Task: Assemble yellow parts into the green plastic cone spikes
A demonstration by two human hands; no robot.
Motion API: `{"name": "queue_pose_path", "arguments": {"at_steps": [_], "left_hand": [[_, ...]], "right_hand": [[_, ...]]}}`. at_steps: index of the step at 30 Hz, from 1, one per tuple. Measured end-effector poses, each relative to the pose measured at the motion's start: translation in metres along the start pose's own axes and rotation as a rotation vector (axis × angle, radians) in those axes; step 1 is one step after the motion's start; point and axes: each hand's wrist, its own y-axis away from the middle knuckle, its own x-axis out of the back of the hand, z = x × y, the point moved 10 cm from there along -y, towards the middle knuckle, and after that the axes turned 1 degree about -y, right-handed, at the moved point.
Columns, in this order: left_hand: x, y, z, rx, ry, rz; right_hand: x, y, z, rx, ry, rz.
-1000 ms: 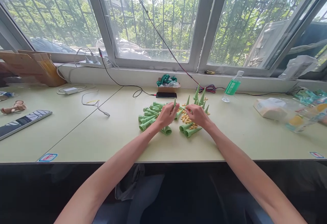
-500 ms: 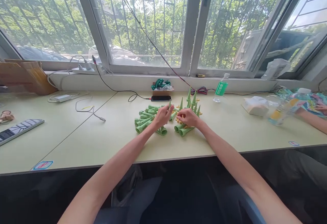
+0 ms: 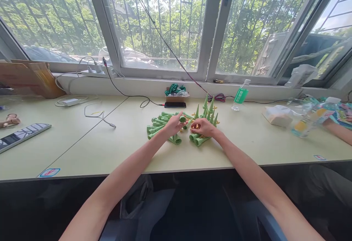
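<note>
My left hand [image 3: 173,124] is closed around a green plastic spike [image 3: 182,118], its round hollow end turned toward me. Beneath and to the left of that hand lies a pile of similar tapered green spikes [image 3: 156,128], open ends facing outward. My right hand [image 3: 202,126] is bent down over small yellow pieces, thumb and fingertips pinched together; what is between them is too small to make out. Just behind it several green spikes [image 3: 205,102] with yellow side pieces stand point up. Two more spikes [image 3: 198,141] lie below the right hand.
Behind the pile are a black phone [image 3: 175,104] on a cable and a small box [image 3: 177,97] with green wrapping. A green-labelled bottle [image 3: 240,95] and a tissue pack [image 3: 277,115] are to the right. Another person's arm [image 3: 337,130] rests at far right.
My left hand has tipped the green spike so its hollow end faces me instead of its point standing up. The right hand stays low over the yellow pieces. The view has shifted slightly.
</note>
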Motion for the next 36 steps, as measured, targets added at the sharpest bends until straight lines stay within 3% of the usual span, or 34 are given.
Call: {"name": "queue_pose_path", "arguments": {"at_steps": [4,9,12,16,22,30,36], "left_hand": [[0.003,-0.004,-0.001,0.011,0.020,0.004],[0.003,-0.001,0.002,-0.025,-0.113,0.000],[-0.008,0.005,0.006,-0.103,-0.232,-0.072],[-0.024,0.013,0.019,-0.363,-0.590,-0.129],[-0.029,0.014,0.020,-0.499,-0.762,-0.145],[-0.028,0.025,0.037,-0.686,-1.006,0.005],[-0.034,0.036,0.051,-0.905,-1.145,0.094]], "right_hand": [[0.000,0.000,-0.003,0.024,0.016,0.002],[0.001,0.000,-0.001,0.013,0.021,0.008],[0.001,0.000,0.001,-0.006,0.027,0.010],[0.003,-0.001,0.003,-0.029,0.016,0.031],[0.003,0.001,0.005,-0.044,-0.005,0.031],[0.001,0.002,0.009,-0.088,0.004,-0.018],[-0.001,0.001,0.004,-0.062,0.043,-0.033]]}}
